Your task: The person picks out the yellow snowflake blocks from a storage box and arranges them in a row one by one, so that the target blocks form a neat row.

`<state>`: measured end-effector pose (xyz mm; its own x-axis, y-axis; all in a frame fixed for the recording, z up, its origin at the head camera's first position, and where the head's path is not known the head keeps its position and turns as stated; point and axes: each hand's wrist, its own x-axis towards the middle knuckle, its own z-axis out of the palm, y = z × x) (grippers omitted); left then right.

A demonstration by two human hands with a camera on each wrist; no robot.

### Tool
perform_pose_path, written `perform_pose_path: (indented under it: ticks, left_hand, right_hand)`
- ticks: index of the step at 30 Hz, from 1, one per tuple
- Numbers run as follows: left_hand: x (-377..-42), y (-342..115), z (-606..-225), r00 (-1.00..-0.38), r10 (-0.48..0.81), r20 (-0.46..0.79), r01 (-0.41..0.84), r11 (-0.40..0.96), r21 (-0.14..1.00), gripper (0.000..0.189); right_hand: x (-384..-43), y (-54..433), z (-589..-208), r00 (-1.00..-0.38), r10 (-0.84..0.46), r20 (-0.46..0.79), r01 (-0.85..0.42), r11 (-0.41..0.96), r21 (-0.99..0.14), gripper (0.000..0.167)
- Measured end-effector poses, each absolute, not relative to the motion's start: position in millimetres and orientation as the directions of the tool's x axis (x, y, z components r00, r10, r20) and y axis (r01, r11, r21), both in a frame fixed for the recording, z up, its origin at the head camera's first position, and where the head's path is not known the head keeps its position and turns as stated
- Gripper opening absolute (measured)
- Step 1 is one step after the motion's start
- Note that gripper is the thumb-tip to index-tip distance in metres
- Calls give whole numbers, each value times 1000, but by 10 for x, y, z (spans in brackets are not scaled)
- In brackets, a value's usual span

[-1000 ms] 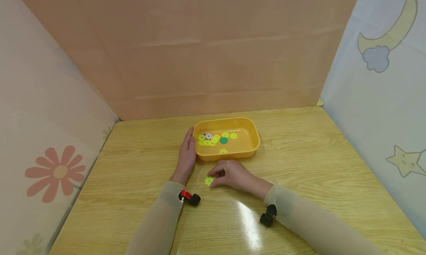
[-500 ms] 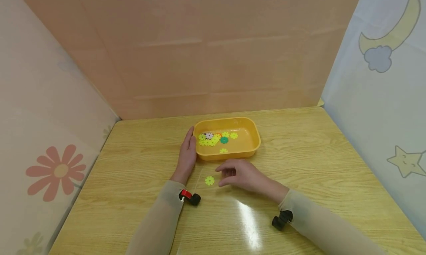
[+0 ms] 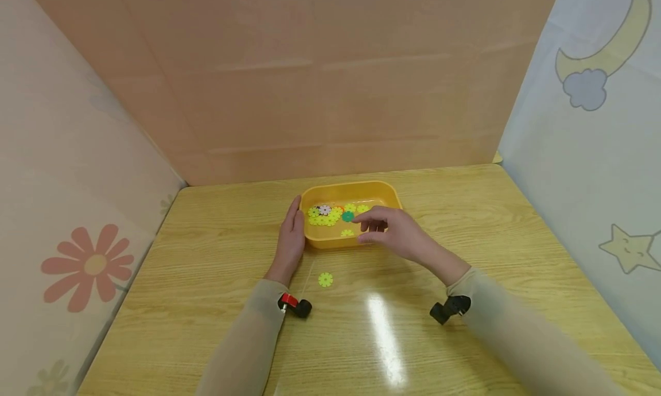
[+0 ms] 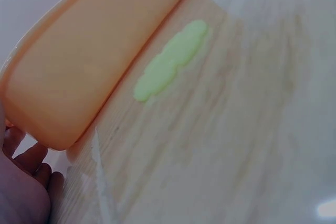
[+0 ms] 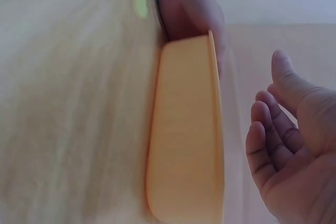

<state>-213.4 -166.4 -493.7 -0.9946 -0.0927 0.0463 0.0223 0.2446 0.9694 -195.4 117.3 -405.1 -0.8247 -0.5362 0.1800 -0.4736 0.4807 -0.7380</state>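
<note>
A shallow orange-yellow plastic bin [image 3: 330, 244] stands on the table, holding several flower-shaped discs. Most are yellow-green [image 3: 322, 220] and heap at its left end; a white disc [image 3: 324, 210] and a green disc [image 3: 348, 216] show among them. My left hand [image 3: 291, 241] rests with straight fingers along the bin's left side. Over the bin's front right part hovers my right hand [image 3: 401, 233], thumb and fingers apart with nothing between them. In the right wrist view this hand [image 5: 294, 145] is above the rim. One yellow-green disc [image 3: 325, 279] lies flat on the table before the bin.
The wooden table [image 3: 232, 224] meets a tan backdrop [image 3: 320, 97] at the back. Pale patterned panels stand at the left [image 3: 77, 155] and right [image 3: 583, 172]. Light glares off the tabletop in front of the right hand.
My right hand has let go of the yellow-green disc on the table, drawn back to the right, then risen forward over the bin. My left hand has stayed at the bin's side.
</note>
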Motion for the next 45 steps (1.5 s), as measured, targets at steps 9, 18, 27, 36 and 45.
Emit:
perform_pose_path:
  ticks: [9, 18, 27, 36, 45]
  left_hand:
    - [-2129, -1673, -4941, -994, -93, 54, 30, 244, 969, 59]
    - [-2120, -1671, -4940, -993, -100, 58, 31, 252, 967, 59]
    - [-2111, -1645, -4932, -994, -103, 37, 9, 262, 965, 58]
    - [-2115, -1645, -4928, -994, -98, 37, 10, 263, 965, 60]
    - [-2112, -1637, -4922, -994, -97, 54, 27, 260, 965, 58]
  right_hand:
    - [-2264, 1182, -4010, -889, -433, 148, -390, 551, -737, 45]
    - [-2400, 1026, -4133, -935, -332, 123, -309, 598, -739, 48]
    - [-2510, 955, -4238, -943, -327, 60, -266, 637, -724, 60]
    - [-2601, 949, -4246, -950, -312, 11, -237, 697, -676, 61]
    - [-2700, 929, -4287, -953, -303, -22, -216, 725, -655, 61]
